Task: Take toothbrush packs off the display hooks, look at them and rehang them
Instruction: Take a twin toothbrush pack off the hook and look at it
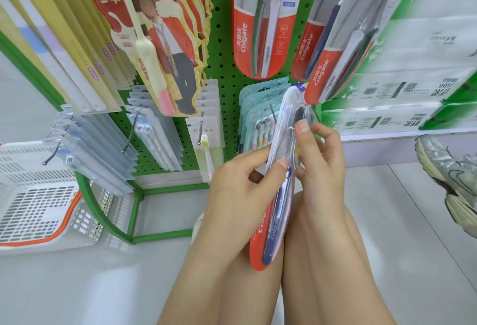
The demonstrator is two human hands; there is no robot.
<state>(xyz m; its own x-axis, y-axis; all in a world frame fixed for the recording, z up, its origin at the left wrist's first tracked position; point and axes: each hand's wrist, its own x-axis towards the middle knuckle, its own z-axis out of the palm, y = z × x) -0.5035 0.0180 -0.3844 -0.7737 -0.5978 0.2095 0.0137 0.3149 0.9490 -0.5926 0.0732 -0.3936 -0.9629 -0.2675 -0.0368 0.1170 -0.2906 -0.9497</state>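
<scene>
Right in front of the green pegboard [224, 48], off the hooks, a Colgate toothbrush pack [277, 190] is being held up between both hands. Left hand [237, 182] is gripping it around the middle with its thumb across the front, and right hand [318, 159] is pinching the upper edge, so each grip is clamped on the pack. More Colgate packs [258, 28] are hanging near the pegboard's top edge, and a white basket [38, 195] is sitting at its lower left corner.
</scene>
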